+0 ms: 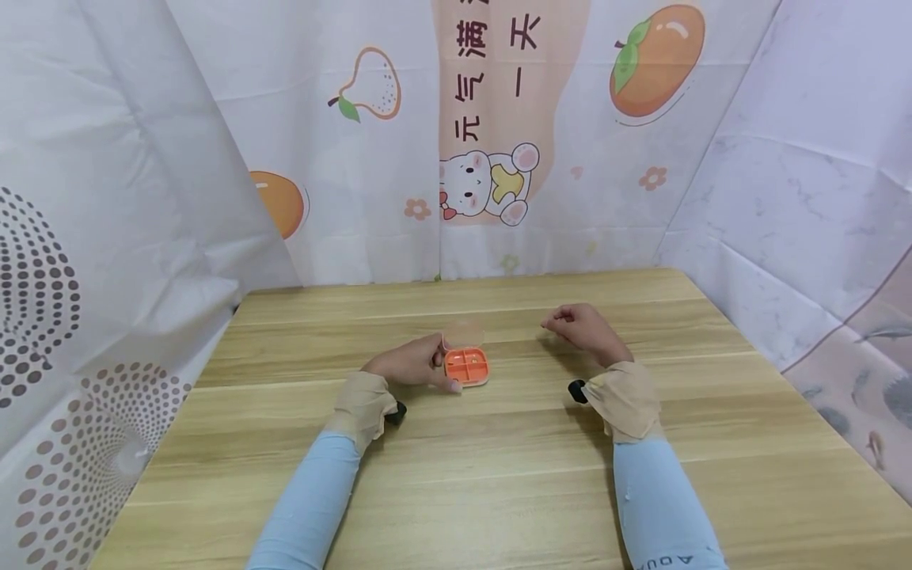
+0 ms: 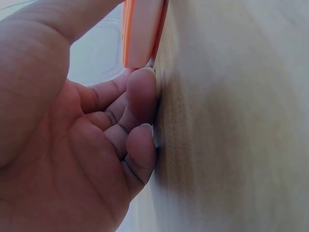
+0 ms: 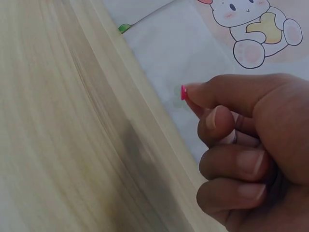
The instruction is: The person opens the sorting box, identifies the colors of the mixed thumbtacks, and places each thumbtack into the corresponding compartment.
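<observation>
A small orange pill box [image 1: 466,366] with several compartments lies on the table, its clear lid [image 1: 464,336] standing open at the back. Tiny bits show inside it. My left hand [image 1: 413,362] grips the box from its left side, thumb along the near edge. In the left wrist view, curled fingertips [image 2: 141,94] rest on the table beside the box's orange wall [image 2: 143,34]. To the right of the box, my right hand [image 1: 586,331] is raised over the table. Between its thumb and index finger it pinches a tiny pink piece [image 3: 183,92] with a flat head.
The wood-grain table [image 1: 484,491] extends on all sides of the box. A white printed curtain [image 1: 370,158] hangs along its back edge, with more sheets at left and right. Both wrists wear tan wraps [image 1: 627,400] with small black devices [image 1: 578,391].
</observation>
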The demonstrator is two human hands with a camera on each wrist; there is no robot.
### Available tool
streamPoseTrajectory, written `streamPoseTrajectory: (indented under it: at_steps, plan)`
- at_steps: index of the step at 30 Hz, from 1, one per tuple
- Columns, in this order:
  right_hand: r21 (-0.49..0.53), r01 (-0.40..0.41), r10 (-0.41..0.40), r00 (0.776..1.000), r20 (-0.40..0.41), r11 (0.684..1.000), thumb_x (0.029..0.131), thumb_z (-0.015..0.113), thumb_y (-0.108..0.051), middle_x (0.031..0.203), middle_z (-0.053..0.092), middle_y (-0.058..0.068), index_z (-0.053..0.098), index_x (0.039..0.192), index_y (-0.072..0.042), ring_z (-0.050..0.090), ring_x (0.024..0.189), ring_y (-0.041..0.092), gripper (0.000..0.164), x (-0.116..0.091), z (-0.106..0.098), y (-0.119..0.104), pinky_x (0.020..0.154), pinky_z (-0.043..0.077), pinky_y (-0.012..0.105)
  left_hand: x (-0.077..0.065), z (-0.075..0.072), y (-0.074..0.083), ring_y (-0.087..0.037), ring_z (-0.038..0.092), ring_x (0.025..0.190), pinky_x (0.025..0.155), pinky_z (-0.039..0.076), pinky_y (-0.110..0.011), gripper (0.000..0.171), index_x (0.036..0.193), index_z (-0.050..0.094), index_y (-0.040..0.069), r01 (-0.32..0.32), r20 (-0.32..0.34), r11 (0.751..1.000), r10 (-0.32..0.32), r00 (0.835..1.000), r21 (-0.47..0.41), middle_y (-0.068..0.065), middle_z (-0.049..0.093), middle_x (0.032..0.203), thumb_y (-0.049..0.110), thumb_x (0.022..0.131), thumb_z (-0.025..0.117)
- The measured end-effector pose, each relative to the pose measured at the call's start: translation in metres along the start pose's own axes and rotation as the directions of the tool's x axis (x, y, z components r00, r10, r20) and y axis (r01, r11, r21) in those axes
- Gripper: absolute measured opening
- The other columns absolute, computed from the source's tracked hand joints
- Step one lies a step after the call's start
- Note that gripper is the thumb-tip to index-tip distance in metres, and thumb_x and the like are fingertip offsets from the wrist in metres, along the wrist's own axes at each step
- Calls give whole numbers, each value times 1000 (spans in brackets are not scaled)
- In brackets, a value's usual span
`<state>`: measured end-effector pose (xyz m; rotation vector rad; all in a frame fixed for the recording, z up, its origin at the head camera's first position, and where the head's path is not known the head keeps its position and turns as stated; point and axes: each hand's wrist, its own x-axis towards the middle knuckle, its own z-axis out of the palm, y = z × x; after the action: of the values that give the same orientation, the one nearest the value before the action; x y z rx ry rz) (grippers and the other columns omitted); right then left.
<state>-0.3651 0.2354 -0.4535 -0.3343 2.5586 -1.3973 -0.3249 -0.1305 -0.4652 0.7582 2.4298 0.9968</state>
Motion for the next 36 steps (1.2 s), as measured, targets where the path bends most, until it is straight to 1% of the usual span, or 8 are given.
streamPoseTrajectory:
  at_steps: [6, 11, 15, 18, 22, 26, 31, 36]
  plan:
    - [20, 26, -26, 1000, 10, 999, 105, 63, -27, 65, 50, 6, 69, 117, 2, 38, 52, 12, 32, 1, 0, -2, 52, 36, 29, 0, 0, 1, -14, 44, 83, 73, 39, -29, 56, 110, 51, 8, 0, -2, 1000, 0, 1000, 8, -3, 49, 92, 37, 82, 89]
    - [-4, 22, -22, 1000, 3, 1000, 104, 65, -26, 70, 54, 13, 69, 115, 2, 40, 55, 13, 30, 1, 1, -4, 53, 37, 29, 0, 0, 1, -14, 44, 83, 73, 39, -29, 56, 112, 51, 8, 7, -4, 1000, -7, 1000, 13, -3, 49, 93, 37, 82, 89]
    - [-22, 23, -23, 1000, -2, 999, 104, 65, -25, 73, 56, 15, 71, 113, 0, 42, 57, 15, 27, 2, 3, -6, 54, 38, 29, 0, -1, 2, -15, 44, 83, 74, 39, -30, 58, 114, 51, 7, 13, -9, 1000, -13, 1000, 12, -4, 50, 93, 37, 83, 89]
    - [-37, 30, -30, 999, 15, 999, 104, 65, -24, 77, 59, 16, 71, 114, 1, 44, 61, 17, 28, 2, 5, -7, 57, 40, 30, 0, -1, 2, -15, 45, 84, 74, 39, -30, 58, 115, 51, 7, 14, -9, 1000, -14, 1000, 11, -5, 50, 94, 37, 83, 89]
    - [-54, 30, -27, 998, 48, 998, 104, 64, -25, 88, 65, 18, 70, 117, 1, 51, 71, 23, 30, 3, 7, -9, 63, 43, 33, 0, 0, 0, -14, 44, 84, 74, 39, -30, 57, 113, 51, 7, 4, -7, 1000, -4, 1000, 6, -5, 50, 94, 37, 82, 89]
    - [-49, 12, -8, 997, 77, 999, 106, 61, -22, 93, 65, 23, 68, 119, 5, 52, 76, 27, 31, 6, 8, -10, 63, 42, 32, 0, 0, 0, -14, 44, 83, 73, 39, -29, 56, 112, 52, 7, -2, -5, 1000, 2, 1000, -2, -5, 51, 93, 36, 82, 89]
    - [-53, 7, -2, 995, 97, 999, 107, 57, -16, 93, 63, 28, 65, 121, 10, 49, 71, 25, 31, 6, 8, -12, 60, 40, 29, -1, 0, 1, -14, 44, 83, 73, 39, -29, 57, 115, 52, 7, 1, -4, 1000, -1, 1000, -10, -5, 51, 94, 35, 83, 89]
    - [-62, 26, -21, 996, 85, 998, 106, 61, -22, 95, 66, 24, 68, 119, 5, 49, 72, 20, 31, 5, 10, -11, 60, 40, 28, -2, 0, 4, -14, 44, 82, 72, 38, -29, 57, 116, 51, 6, 14, -2, 1000, -14, 1000, -4, -5, 49, 94, 34, 84, 88]
